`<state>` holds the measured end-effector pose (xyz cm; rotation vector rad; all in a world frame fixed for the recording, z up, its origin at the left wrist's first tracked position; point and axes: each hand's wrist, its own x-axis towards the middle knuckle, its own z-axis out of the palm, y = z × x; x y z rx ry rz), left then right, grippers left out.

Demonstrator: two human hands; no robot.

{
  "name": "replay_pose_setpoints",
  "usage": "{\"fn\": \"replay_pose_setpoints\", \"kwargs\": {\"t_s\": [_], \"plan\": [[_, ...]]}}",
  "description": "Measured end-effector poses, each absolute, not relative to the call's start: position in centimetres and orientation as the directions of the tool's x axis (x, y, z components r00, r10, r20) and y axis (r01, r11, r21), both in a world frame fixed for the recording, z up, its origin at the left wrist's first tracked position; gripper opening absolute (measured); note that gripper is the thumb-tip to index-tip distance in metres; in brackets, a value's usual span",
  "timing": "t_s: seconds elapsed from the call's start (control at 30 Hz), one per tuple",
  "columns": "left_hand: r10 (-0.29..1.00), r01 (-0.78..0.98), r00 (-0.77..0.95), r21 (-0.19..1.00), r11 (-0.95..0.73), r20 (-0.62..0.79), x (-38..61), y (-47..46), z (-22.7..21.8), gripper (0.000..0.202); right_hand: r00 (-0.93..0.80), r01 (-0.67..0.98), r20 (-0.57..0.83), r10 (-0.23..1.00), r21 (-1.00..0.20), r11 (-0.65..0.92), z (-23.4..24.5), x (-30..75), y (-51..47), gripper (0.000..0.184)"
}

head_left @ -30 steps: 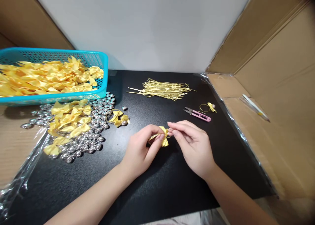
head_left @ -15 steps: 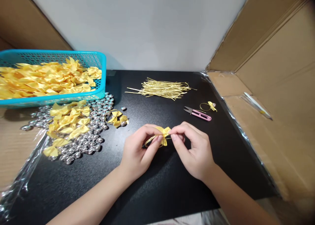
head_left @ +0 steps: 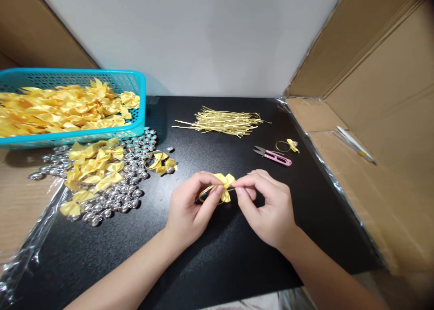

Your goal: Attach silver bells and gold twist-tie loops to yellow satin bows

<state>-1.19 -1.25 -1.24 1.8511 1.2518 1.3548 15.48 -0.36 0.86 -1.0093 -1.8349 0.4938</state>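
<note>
Between thumb and forefinger, my left hand pinches a yellow ribbon bow with a looped gold tie on it. My right hand is closed in a pinch at the bow's right side, on a thin end of the gold tie; its fingertips partly hide that end. To the left lie finished-looking bows with gold loops, beside silver bells or beads. Loose yellow bows are heaped on the silver pieces.
A turquoise basket of yellow bows stands at the back left. Gold ties lie in a bundle at the back. Pink thread snips and a looped bow lie right. A white pen-like tool rests on cardboard.
My right hand has shifted very slightly, its fingertips a little lower beside the bow. The left hand keeps its pinch, and the bow shows a bit more fully.
</note>
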Motion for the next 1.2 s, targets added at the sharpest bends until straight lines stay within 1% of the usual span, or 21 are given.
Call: {"fn": "replay_pose_setpoints", "kwargs": {"t_s": [0.27, 0.43, 0.63, 0.8, 0.87, 0.9, 0.97, 1.0, 1.07, 1.13, 1.2], "plan": [[0.81, 0.404, 0.151, 0.712, -0.574, 0.566, -1.33, -1.15, -1.3, 0.012, -0.202, 0.467, 0.579, 0.79, -0.652, 0.598, 0.85, 15.33, -0.46, 0.017], [0.778, 0.452, 0.176, 0.653, -0.608, 0.603, -1.42, -1.12, -1.33, 0.011, -0.216, 0.497, 0.579, 0.787, -0.628, 0.598, 0.84, 15.39, -0.4, 0.017], [0.758, 0.483, 0.202, 0.61, -0.629, 0.621, -1.41, -1.06, -1.39, 0.007, -0.229, 0.496, 0.553, 0.801, -0.642, 0.585, 0.86, 15.41, -0.28, 0.018], [0.734, 0.459, 0.233, 0.593, -0.662, 0.638, -1.49, -1.01, -1.54, 0.013, -0.241, 0.475, 0.548, 0.801, -0.653, 0.59, 1.06, 15.38, -0.25, 0.018], [0.734, 0.452, 0.236, 0.597, -0.663, 0.637, -1.53, -1.02, -1.57, 0.015, -0.232, 0.46, 0.526, 0.818, -0.682, 0.569, 1.03, 15.48, -0.34, 0.017], [0.742, 0.447, 0.226, 0.61, -0.655, 0.631, -1.53, -1.05, -1.58, 0.016, -0.216, 0.445, 0.498, 0.84, -0.715, 0.539, 0.97, 15.55, -0.41, 0.016], [0.777, 0.439, 0.181, 0.658, -0.612, 0.602, -1.47, -1.14, -1.58, 0.016, -0.158, 0.368, 0.408, 0.899, -0.821, 0.437, 0.77, 15.69, -0.56, 0.013], [0.8, 0.436, 0.147, 0.688, -0.58, 0.582, -1.41, -1.19, -1.57, 0.015, -0.123, 0.301, 0.342, 0.932, -0.882, 0.364, 0.66, 15.74, -0.61, 0.01], [0.848, 0.427, 0.073, 0.752, -0.502, 0.524, -1.23, -1.28, -1.53, 0.011, -0.092, 0.095, 0.196, 0.976, -0.974, 0.204, 0.47, 15.78, -0.64, 0.007], [0.888, 0.418, 0.016, 0.804, -0.423, 0.459, -1.04, -1.31, -1.47, 0.008, -0.133, -0.149, 0.086, 0.987, -0.987, 0.066, 0.43, 15.76, -0.55, 0.007], [0.914, 0.39, -0.009, 0.843, -0.371, 0.406, -0.86, -1.27, -1.42, 0.007, -0.185, -0.348, 0.046, 0.982, -0.937, -0.022, 0.62, 15.72, -0.38, 0.009]]}}
